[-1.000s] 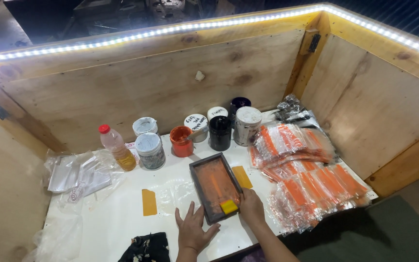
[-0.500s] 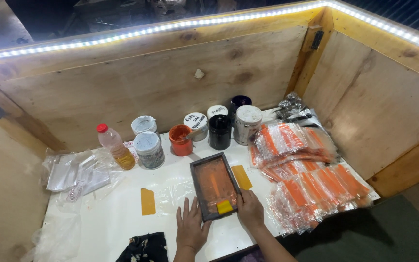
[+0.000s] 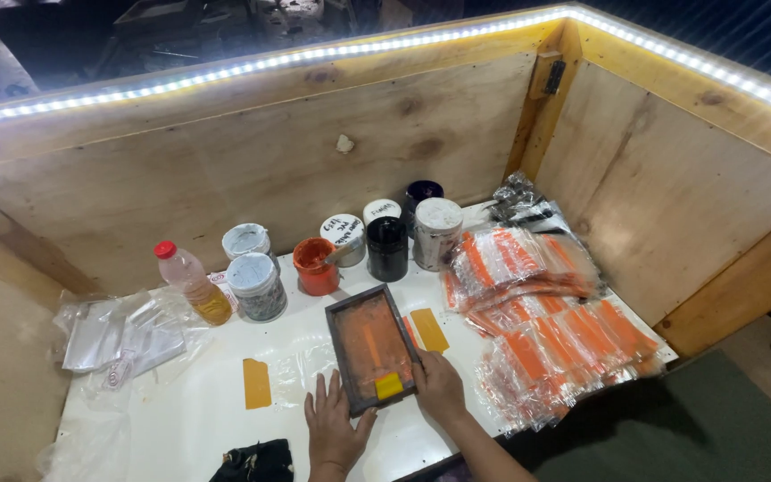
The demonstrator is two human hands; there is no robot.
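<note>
Screen-printing frame [image 3: 372, 348], dark-edged with an orange-stained mesh, lies flat on the white table [image 3: 189, 428] just in front of the paint pots, and the right hand [image 3: 439, 386] curls its fingers over the near right corner beside a small yellow squeegee [image 3: 389, 386] while the left hand [image 3: 334, 428] lies spread flat, fingers splayed, against the near left edge, gripping nothing. With only that light pressure the frame could skid and smear its print. A careless elbow might also tip the open orange pot [image 3: 316, 265] or scatter the stacked orange-striped packets [image 3: 564, 330].
</note>
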